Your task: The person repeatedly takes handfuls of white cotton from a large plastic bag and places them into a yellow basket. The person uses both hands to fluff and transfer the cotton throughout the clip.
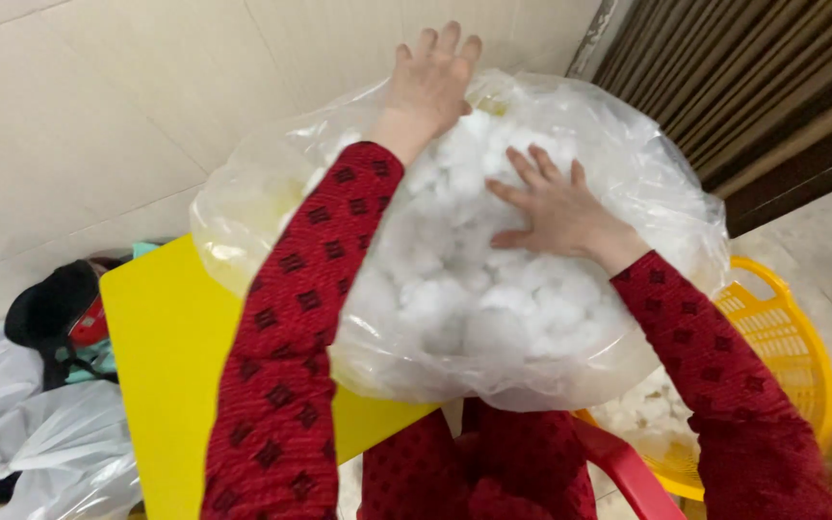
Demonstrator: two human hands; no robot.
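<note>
**Ana:** Chair (618, 462) first, red, right under the camera, with a yellow basket (792, 356) beside it on the right holding a few white tufts.

**Ben:** And the bag?

**Ana:** Bag (455, 318) sits on the yellow table (170, 356), hanging over its near edge toward the lap. Its long axis runs left to right, across both arms.

**Ben:** Which hand is closer?

**Ana:** Right hand (556, 212), flat on top of the bag near the middle, fingers spread, clamped on nothing. Left hand (430, 82) reaches further, over the far upper edge, also open, palm down on the plastic.

**Ben:** How does the bag look?

**Ana:** Clear thin plastic, wrinkled, swollen with white cotton (445, 289) in fluffy clumps. Soft, bulky, rounded.

**Ben:** Behind it?

**Ana:** Pale tiled wall (98, 116); at the left, lower down, white sacks (40, 443) and a dark bundle (55, 308).
</note>
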